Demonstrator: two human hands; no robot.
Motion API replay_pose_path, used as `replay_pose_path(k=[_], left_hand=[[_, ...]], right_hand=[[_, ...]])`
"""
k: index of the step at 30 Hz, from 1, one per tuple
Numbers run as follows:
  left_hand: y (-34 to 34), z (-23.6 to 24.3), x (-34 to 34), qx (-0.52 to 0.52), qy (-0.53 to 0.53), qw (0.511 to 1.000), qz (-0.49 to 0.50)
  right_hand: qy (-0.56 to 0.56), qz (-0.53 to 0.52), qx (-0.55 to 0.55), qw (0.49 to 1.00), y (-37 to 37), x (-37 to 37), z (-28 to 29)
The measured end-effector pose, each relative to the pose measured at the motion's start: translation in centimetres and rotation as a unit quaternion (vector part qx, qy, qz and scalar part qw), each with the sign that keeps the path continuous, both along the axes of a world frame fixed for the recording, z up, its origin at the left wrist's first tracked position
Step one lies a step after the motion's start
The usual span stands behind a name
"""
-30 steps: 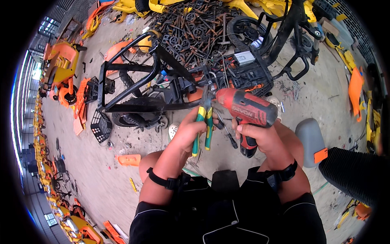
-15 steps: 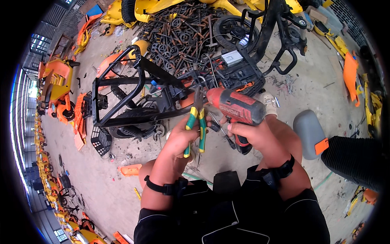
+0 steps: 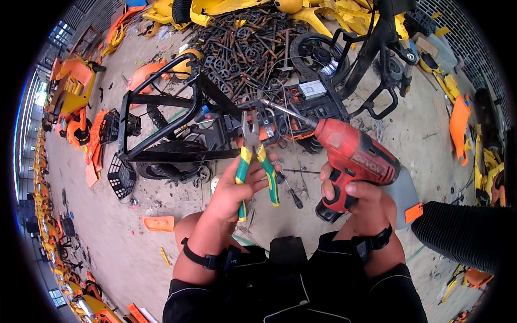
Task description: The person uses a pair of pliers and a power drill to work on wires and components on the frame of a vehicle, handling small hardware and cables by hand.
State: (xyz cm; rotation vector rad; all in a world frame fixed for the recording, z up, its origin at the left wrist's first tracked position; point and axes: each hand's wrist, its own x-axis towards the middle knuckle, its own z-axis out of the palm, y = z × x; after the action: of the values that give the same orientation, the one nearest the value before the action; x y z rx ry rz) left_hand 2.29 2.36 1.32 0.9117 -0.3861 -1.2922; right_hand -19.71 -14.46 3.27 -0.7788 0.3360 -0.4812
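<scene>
Pliers [image 3: 252, 161], green-yellow handled, gripped in left hand [image 3: 237, 188], now raised to black frame [image 3: 161, 129] at centre; red drill [image 3: 353, 156] clasped by right hand [image 3: 358, 196], bit brought alongside.

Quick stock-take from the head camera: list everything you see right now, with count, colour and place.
pliers: one, green and yellow handles, in the left hand, jaws at the black frame
power drill: one, red and black, in the right hand, bit aimed left at the same spot
black frame: one, black metal tubing with a wheel, lying on the floor ahead
screwdriver: one, dark, on the floor between the hands
scrap metal pile: one heap, rusty brown, top centre
plastic shells: many, orange at left, yellow along the top
floor: grey concrete
left hand: one, gripping the pliers
right hand: one, gripping the drill handle
</scene>
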Motion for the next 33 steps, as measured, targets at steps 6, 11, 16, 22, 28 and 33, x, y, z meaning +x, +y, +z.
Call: replay_pose_path(k=[6,11,16,22,28,33], left_hand=[[0.0,1.4,-0.7,-0.028,-0.131,0.991,-0.004],[0.2,1.4,-0.8,-0.037,-0.217,0.975,0.017],[0.2,1.3,-0.2,-0.042,-0.268,0.963,0.011],[0.2,1.6,-0.1,-0.051,-0.268,0.962,0.008],[0.2,0.9,0.0,-0.066,-0.256,0.964,0.003],[0.4,0.9,0.3,-0.040,-0.246,0.969,-0.003]], right_hand=[[-0.030,0.031,-0.021,0.999,-0.1,0.3,-0.7],[-0.012,0.019,-0.038,0.999,0.4,0.6,-0.1],[0.088,-0.026,-0.090,0.992,1.8,1.0,3.4],[0.141,0.065,-0.164,0.974,1.6,-0.7,1.0],[0.177,0.075,-0.224,0.955,1.1,-1.2,0.4],[0.191,0.074,-0.254,0.945,1.0,-1.2,0.2]])
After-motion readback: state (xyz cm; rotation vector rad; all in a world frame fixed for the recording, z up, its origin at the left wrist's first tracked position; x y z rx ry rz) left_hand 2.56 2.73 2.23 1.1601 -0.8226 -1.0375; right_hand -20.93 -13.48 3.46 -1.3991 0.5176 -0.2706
